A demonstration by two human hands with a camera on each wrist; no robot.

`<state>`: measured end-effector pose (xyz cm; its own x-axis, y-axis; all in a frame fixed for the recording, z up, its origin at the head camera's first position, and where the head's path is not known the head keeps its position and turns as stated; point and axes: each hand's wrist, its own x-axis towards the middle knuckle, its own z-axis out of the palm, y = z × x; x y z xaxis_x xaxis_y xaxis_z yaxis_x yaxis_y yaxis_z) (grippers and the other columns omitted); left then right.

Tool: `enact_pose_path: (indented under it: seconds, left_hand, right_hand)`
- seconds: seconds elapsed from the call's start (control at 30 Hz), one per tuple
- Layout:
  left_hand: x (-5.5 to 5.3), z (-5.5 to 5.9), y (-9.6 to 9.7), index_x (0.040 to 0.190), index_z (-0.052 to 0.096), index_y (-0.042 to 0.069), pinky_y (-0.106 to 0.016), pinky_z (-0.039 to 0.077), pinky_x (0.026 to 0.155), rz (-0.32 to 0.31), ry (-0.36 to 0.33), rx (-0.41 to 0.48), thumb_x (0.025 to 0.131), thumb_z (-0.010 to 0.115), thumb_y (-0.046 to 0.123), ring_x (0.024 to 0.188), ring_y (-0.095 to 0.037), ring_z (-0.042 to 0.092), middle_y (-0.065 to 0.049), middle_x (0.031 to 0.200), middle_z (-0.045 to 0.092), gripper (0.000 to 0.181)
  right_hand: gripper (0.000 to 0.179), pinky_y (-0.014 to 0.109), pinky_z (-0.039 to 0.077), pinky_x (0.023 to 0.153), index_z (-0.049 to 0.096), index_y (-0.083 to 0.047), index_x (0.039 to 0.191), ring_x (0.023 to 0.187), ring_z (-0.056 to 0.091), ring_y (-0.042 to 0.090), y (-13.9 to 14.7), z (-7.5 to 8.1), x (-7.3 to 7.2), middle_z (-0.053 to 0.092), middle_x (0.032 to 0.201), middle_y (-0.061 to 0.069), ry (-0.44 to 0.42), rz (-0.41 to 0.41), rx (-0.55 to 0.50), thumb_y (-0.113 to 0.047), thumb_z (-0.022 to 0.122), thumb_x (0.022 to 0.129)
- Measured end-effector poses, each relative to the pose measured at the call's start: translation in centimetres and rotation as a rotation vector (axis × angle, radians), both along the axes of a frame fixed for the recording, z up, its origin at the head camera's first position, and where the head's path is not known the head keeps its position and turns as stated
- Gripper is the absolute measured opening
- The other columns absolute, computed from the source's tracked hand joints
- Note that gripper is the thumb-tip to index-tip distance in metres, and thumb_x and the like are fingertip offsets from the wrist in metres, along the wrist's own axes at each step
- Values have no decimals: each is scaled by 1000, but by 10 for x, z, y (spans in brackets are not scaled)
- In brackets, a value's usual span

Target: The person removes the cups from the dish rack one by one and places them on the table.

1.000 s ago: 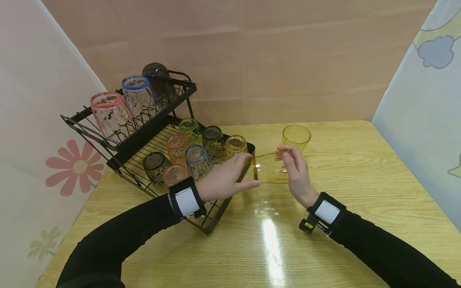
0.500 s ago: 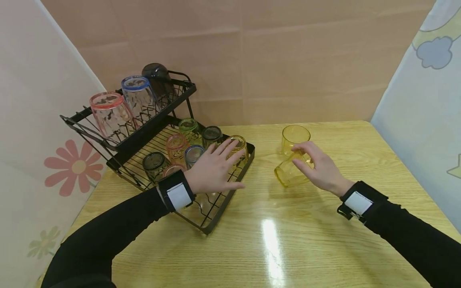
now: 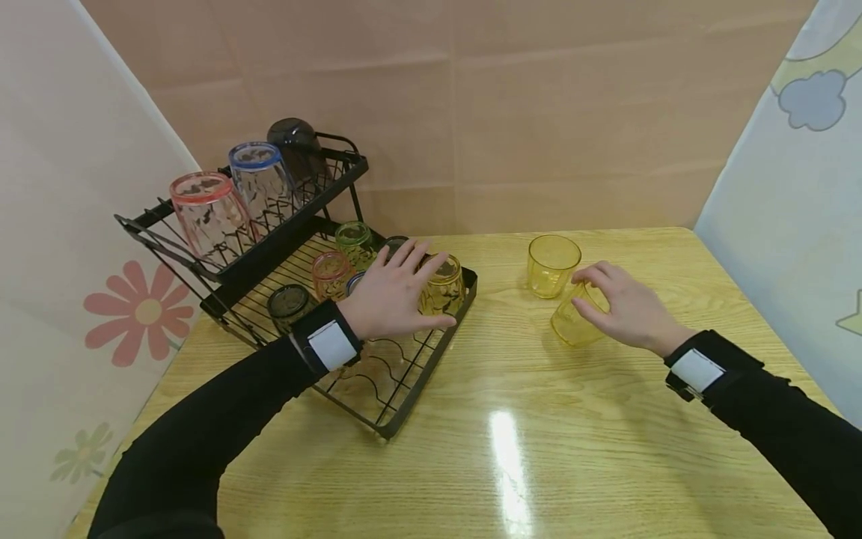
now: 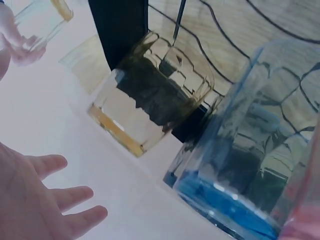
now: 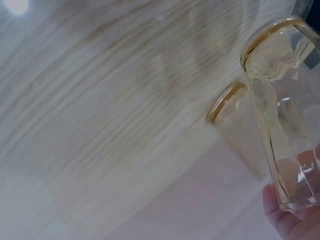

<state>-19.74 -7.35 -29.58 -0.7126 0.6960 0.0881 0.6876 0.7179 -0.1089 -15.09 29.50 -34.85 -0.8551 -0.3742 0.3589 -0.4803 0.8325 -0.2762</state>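
My right hand (image 3: 629,307) holds a yellow glass (image 3: 572,323) tilted, low over the table's right half. The right wrist view shows fingertips (image 5: 280,212) against one end of that glass (image 5: 285,100). Just behind it stands another yellow glass (image 3: 547,273). Over the lower tier of a black two-tier rack (image 3: 431,367), my left hand (image 3: 393,299) is spread with nothing in it. Nearest to it is an upside-down yellow glass (image 3: 444,288) at the tier's edge. A blue glass (image 4: 225,195) shows large in the left wrist view; the hand mostly covers it from the head.
Green (image 3: 353,239), pink (image 3: 331,273) and dark glasses (image 3: 288,303) stand upside down on the lower tier. Above are a large pink-rimmed glass (image 3: 209,213), a blue-rimmed one (image 3: 259,176) and a black one (image 3: 296,150). Wood table (image 3: 606,449) extends rightward.
Both hands were at the yellow glass; the left let go and drew back leftward over the rack. The right carried the glass rightward, turning it from lying sideways to more upright.
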Motion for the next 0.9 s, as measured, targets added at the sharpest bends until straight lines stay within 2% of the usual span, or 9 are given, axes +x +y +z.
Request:
enact_pose_path:
  seconds: [0.17, 0.4, 0.6, 0.77, 0.9]
  left_hand:
    - [-8, 4, 1, 155, 25, 16, -61, 20, 109, 35, -15, 1, 82, 46, 79, 144, -35, 17, -15, 159, 17, 98]
    - [-18, 10, 7, 156, 21, 17, -61, 18, 110, 81, -29, 18, 83, 46, 79, 144, -35, 17, -16, 159, 17, 99]
    - [-27, 15, 15, 157, 16, 19, -61, 17, 110, 138, -62, 54, 82, 44, 81, 145, -36, 13, -14, 160, 12, 102]
    - [-31, 18, 24, 158, 10, 21, -60, 13, 112, 189, -100, 97, 82, 41, 82, 146, -35, 8, -13, 161, 7, 101]
    - [-33, 21, 28, 158, 9, 20, -59, 12, 112, 217, -100, 107, 83, 40, 82, 146, -35, 8, -13, 161, 7, 102]
  right_hand:
    - [33, 44, 48, 59, 58, -6, 116, 91, 55, 32, 16, 8, -8, 54, 110, 14, -14, -50, 122, -26, 65, 91]
    - [52, 49, 48, 59, 56, -3, 120, 98, 49, 42, 37, 21, -34, 49, 119, 24, -135, -162, 274, -43, 68, 89]
    - [52, 55, 48, 64, 54, 0, 120, 102, 47, 45, 46, 18, -57, 47, 119, 26, -175, -201, 316, -43, 62, 92]
    - [50, 58, 46, 67, 51, 1, 121, 100, 46, 46, 46, 14, -68, 46, 116, 28, -229, -248, 316, -42, 51, 97]
    - [50, 59, 46, 67, 50, 1, 121, 100, 46, 47, 45, 9, -75, 46, 114, 29, -241, -268, 305, -43, 46, 98]
